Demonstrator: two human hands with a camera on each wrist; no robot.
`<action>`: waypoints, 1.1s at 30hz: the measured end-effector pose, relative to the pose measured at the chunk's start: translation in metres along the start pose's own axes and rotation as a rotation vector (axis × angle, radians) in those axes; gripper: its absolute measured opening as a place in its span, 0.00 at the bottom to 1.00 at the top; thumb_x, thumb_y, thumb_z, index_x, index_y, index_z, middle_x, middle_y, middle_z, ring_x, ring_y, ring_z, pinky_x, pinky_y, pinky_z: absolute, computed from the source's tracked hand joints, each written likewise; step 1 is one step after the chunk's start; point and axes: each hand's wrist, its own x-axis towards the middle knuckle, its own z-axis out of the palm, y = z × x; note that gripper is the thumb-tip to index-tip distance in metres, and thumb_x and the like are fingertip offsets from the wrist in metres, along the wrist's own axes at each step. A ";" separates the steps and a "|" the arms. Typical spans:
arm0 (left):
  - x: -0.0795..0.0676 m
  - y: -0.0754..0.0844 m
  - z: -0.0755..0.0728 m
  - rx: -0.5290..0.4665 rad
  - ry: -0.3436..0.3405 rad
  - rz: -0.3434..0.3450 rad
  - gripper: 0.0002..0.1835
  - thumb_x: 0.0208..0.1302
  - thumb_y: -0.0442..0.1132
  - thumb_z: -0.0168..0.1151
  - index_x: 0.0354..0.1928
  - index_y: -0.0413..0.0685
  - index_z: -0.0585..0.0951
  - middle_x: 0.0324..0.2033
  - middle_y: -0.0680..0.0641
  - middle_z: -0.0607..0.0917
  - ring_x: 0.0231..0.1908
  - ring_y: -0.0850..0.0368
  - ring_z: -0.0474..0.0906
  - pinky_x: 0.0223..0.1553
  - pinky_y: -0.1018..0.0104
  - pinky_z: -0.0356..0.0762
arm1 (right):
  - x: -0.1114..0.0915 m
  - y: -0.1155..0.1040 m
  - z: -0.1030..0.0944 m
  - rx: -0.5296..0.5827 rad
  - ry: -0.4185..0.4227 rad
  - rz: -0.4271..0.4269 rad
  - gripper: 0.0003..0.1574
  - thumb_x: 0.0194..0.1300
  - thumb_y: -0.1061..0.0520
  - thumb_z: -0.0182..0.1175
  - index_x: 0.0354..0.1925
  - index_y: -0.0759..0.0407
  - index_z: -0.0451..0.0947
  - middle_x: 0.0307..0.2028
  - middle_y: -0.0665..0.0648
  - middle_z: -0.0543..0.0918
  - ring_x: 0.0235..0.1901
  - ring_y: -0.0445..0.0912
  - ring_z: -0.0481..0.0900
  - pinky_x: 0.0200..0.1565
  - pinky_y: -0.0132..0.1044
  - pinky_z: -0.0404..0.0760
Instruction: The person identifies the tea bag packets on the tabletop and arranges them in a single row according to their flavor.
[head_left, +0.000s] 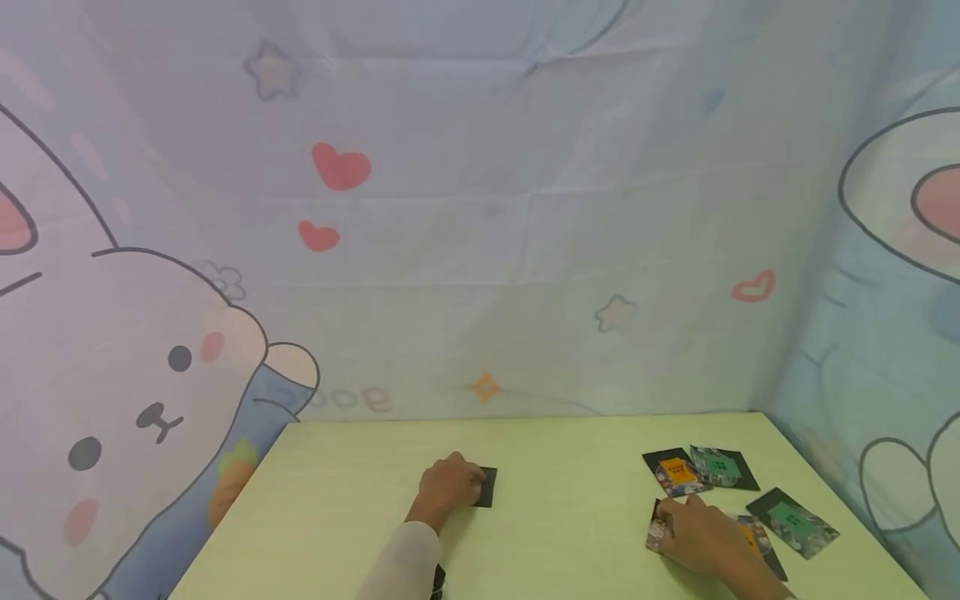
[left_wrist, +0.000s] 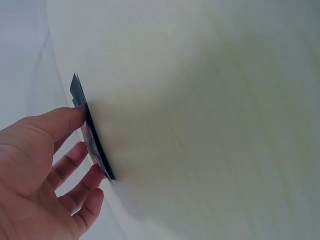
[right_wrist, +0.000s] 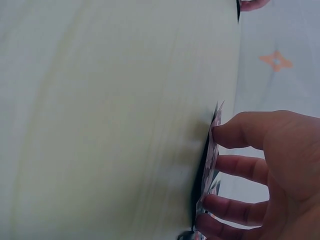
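Observation:
My left hand [head_left: 447, 486] is over the middle of the table, its thumb and fingers holding a flat dark packet [head_left: 487, 487] by its sides. In the left wrist view the packet [left_wrist: 92, 132] appears nearly edge-on, with a printed side toward the palm. On the right, my right hand [head_left: 697, 533] grips another flat packet [head_left: 656, 533] with a pinkish printed face. The right wrist view shows the thumb and fingertips against this packet [right_wrist: 212, 145]. Partly covered by the right hand is an orange-labelled packet [head_left: 763, 542].
Further right lie a packet with an orange label [head_left: 677, 472] and two with green labels, one at the back [head_left: 723, 467] and one nearer the edge [head_left: 793, 522]. A cartoon-printed cloth [head_left: 480, 250] rises behind the pale table [head_left: 322, 500]. A small black item [head_left: 438, 581] shows beside the left sleeve.

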 end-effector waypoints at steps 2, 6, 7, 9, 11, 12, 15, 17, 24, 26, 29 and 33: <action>-0.005 -0.006 -0.004 -0.016 0.010 -0.007 0.11 0.64 0.40 0.66 0.47 0.59 0.90 0.43 0.44 0.83 0.41 0.40 0.83 0.38 0.47 0.83 | 0.001 0.000 0.000 -0.012 -0.004 0.004 0.28 0.59 0.47 0.68 0.56 0.55 0.80 0.43 0.62 0.79 0.33 0.54 0.78 0.33 0.53 0.79; -0.011 -0.018 -0.010 -0.037 0.018 -0.022 0.11 0.64 0.39 0.66 0.47 0.59 0.90 0.44 0.44 0.83 0.40 0.40 0.83 0.36 0.48 0.83 | 0.002 -0.001 0.000 -0.022 -0.010 0.018 0.27 0.59 0.47 0.68 0.55 0.54 0.80 0.42 0.62 0.79 0.34 0.54 0.78 0.34 0.55 0.79; -0.012 -0.021 -0.011 -0.039 0.024 -0.023 0.11 0.64 0.39 0.67 0.46 0.58 0.90 0.44 0.45 0.83 0.39 0.41 0.83 0.35 0.49 0.83 | 0.002 -0.001 0.000 -0.024 -0.010 0.020 0.27 0.59 0.47 0.68 0.55 0.54 0.80 0.42 0.62 0.79 0.34 0.54 0.78 0.35 0.55 0.80; -0.014 -0.028 -0.013 -0.037 0.023 -0.037 0.11 0.64 0.39 0.67 0.46 0.58 0.90 0.44 0.45 0.83 0.39 0.42 0.83 0.35 0.50 0.83 | 0.002 -0.001 0.000 -0.029 -0.010 0.021 0.25 0.60 0.46 0.69 0.54 0.53 0.80 0.41 0.61 0.78 0.33 0.54 0.78 0.35 0.56 0.80; -0.015 -0.036 -0.014 -0.030 0.022 -0.052 0.10 0.64 0.40 0.68 0.46 0.59 0.90 0.44 0.45 0.83 0.39 0.43 0.83 0.36 0.50 0.83 | 0.002 -0.002 0.000 -0.034 -0.011 0.023 0.25 0.60 0.46 0.69 0.54 0.53 0.80 0.40 0.61 0.78 0.33 0.53 0.78 0.36 0.57 0.80; -0.016 -0.039 -0.014 -0.027 0.021 -0.061 0.10 0.64 0.40 0.68 0.46 0.59 0.90 0.44 0.45 0.83 0.39 0.44 0.83 0.36 0.50 0.83 | 0.002 -0.003 0.000 -0.037 -0.009 0.025 0.25 0.60 0.46 0.69 0.53 0.53 0.81 0.40 0.61 0.78 0.33 0.54 0.78 0.36 0.57 0.80; -0.019 -0.050 -0.015 -0.019 0.015 -0.087 0.10 0.65 0.40 0.67 0.46 0.60 0.90 0.45 0.45 0.83 0.39 0.45 0.83 0.37 0.50 0.82 | 0.002 -0.003 0.000 -0.038 -0.006 0.024 0.25 0.59 0.46 0.69 0.53 0.53 0.81 0.40 0.61 0.79 0.33 0.54 0.78 0.36 0.57 0.80; -0.021 -0.055 -0.016 -0.018 0.014 -0.101 0.11 0.65 0.40 0.67 0.47 0.60 0.90 0.46 0.45 0.83 0.39 0.45 0.82 0.36 0.50 0.82 | 0.002 -0.003 0.000 -0.034 0.000 0.020 0.25 0.59 0.46 0.70 0.53 0.53 0.81 0.39 0.60 0.79 0.32 0.53 0.78 0.35 0.55 0.80; -0.027 -0.071 -0.021 -0.022 0.008 -0.119 0.10 0.64 0.40 0.68 0.46 0.59 0.90 0.46 0.46 0.83 0.38 0.47 0.82 0.36 0.51 0.82 | -0.001 -0.003 -0.001 -0.026 0.027 0.000 0.25 0.58 0.46 0.70 0.52 0.53 0.82 0.38 0.59 0.78 0.30 0.52 0.75 0.33 0.52 0.79; -0.029 -0.076 -0.022 -0.020 0.008 -0.121 0.10 0.64 0.40 0.68 0.46 0.59 0.90 0.46 0.46 0.83 0.38 0.47 0.82 0.35 0.51 0.82 | -0.002 -0.004 -0.001 -0.020 0.029 0.002 0.24 0.58 0.46 0.70 0.51 0.53 0.82 0.37 0.58 0.78 0.30 0.51 0.74 0.32 0.51 0.78; -0.032 -0.084 -0.025 -0.011 0.014 -0.133 0.10 0.65 0.40 0.68 0.46 0.58 0.90 0.46 0.46 0.83 0.37 0.47 0.81 0.35 0.50 0.82 | -0.002 -0.004 -0.001 -0.011 0.033 0.000 0.23 0.58 0.47 0.69 0.51 0.52 0.82 0.36 0.58 0.77 0.28 0.51 0.73 0.30 0.49 0.76; -0.036 -0.091 -0.026 0.001 0.013 -0.152 0.10 0.65 0.40 0.69 0.46 0.58 0.90 0.46 0.46 0.83 0.37 0.47 0.82 0.36 0.51 0.82 | -0.001 -0.002 0.000 -0.009 0.028 0.002 0.23 0.58 0.47 0.69 0.51 0.51 0.82 0.37 0.58 0.77 0.29 0.51 0.74 0.30 0.49 0.76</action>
